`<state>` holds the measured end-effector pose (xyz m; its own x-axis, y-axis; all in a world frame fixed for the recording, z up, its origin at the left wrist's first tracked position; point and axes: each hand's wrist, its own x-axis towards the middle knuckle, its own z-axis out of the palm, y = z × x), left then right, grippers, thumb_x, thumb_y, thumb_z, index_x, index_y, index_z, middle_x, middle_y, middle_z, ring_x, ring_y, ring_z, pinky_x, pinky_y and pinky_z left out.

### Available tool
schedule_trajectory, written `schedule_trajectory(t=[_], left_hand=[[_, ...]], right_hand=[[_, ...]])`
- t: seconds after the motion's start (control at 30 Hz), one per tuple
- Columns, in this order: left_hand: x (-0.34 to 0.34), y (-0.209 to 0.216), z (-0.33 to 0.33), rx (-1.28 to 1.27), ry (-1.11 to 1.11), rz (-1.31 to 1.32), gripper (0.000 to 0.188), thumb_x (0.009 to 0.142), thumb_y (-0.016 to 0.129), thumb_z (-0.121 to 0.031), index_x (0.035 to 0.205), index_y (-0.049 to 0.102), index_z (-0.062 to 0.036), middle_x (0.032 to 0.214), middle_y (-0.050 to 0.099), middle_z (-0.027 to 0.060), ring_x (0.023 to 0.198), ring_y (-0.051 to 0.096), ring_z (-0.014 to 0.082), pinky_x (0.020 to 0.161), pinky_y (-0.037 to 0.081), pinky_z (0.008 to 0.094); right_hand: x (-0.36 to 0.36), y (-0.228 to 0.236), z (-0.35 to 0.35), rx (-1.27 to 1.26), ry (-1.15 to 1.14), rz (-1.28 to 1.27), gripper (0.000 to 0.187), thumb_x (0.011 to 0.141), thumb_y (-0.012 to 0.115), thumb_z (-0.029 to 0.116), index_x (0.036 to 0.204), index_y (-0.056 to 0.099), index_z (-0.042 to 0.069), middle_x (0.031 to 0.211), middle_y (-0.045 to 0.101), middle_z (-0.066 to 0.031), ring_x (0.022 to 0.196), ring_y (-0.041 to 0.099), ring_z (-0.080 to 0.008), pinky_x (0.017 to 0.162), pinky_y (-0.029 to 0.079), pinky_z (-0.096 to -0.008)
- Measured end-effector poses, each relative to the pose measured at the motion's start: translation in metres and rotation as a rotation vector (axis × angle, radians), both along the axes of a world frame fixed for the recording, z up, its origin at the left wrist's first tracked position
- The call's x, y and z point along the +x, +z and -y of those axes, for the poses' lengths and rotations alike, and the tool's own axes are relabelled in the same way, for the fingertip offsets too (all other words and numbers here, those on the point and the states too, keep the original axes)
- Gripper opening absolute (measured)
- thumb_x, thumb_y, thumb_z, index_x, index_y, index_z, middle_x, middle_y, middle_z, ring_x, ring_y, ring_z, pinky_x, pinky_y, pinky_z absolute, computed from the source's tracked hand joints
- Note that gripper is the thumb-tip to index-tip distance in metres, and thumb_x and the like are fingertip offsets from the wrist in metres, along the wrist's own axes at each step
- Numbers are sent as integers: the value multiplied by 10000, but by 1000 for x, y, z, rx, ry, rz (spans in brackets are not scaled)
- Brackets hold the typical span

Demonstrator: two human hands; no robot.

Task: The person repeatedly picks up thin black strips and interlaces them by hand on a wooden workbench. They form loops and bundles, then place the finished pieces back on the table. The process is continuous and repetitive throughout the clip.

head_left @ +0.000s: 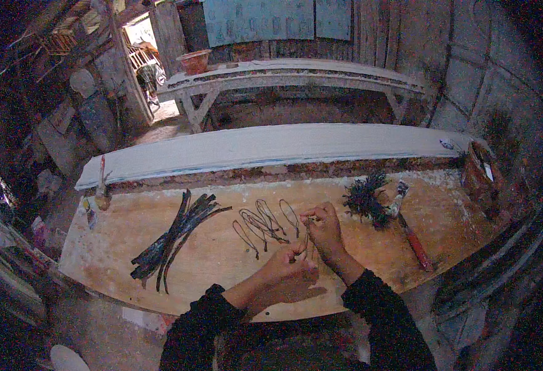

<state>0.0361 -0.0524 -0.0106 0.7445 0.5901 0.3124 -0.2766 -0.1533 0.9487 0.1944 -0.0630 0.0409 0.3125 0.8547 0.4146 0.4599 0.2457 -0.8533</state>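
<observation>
Two sets of fingers are pinched tight: the left hand [291,267] and, at its two o'clock, the right hand [327,235], both on what from here looks like a thin strand [306,240]; dark loops [260,224] lie at their ten o'clock, black strips [175,238] at nine.

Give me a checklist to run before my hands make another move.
1. Thin strand pinched by both left hand and right hand: ok, as far as it shows.
2. Strand's ends and any knot sound: cannot tell, too small and partly covered by fingers.
3. Thin dark loops within easy reach: ok, lying just left of the right hand.
4. Dark strips apart from the loops: ok, bundled farther left.
5. Red-handled tool clear of the right hand: ok, farther right, beside the black fringed bunch.
</observation>
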Motion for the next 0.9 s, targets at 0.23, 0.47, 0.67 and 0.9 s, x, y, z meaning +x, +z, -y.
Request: schedule_trajectory(t=[0.23, 0.47, 0.67, 0.9], left_hand=[[-31, 72, -23, -236, 287, -93, 134, 896, 669, -195, 889, 606, -77, 778, 596, -21, 656, 551, 71, 557, 439, 240], [-43, 71, -45, -536, 609, 83, 65, 886, 657, -109, 928, 628, -69, 694, 558, 18, 544, 528, 82, 466, 431, 236], [-49, 51, -57, -388, 731, 85, 73, 877, 659, -90, 898, 595, -60, 678, 542, 24, 474, 488, 85, 394, 382, 263], [-39, 62, -52, -411, 643, -59, 70, 926, 569, -161, 941, 502, -174, 775, 505, 22, 645, 533, 168, 553, 522, 343]], right_hand=[[7, 17, 9, -171, 78, -343, 118, 829, 710, 115, 859, 603, 74, 843, 537, -7, 672, 534, -120, 525, 433, -261], [6, 41, 30, -552, 515, -682, 143, 873, 689, 213, 894, 610, 95, 683, 529, 36, 515, 467, -88, 455, 391, -256], [-5, 44, 32, -620, 598, -688, 132, 880, 683, 170, 908, 572, 102, 686, 492, 54, 518, 447, -73, 432, 358, -237], [-3, 29, 34, -644, 560, -633, 139, 887, 672, 169, 986, 619, 89, 791, 544, 35, 607, 488, -82, 521, 408, -232]])
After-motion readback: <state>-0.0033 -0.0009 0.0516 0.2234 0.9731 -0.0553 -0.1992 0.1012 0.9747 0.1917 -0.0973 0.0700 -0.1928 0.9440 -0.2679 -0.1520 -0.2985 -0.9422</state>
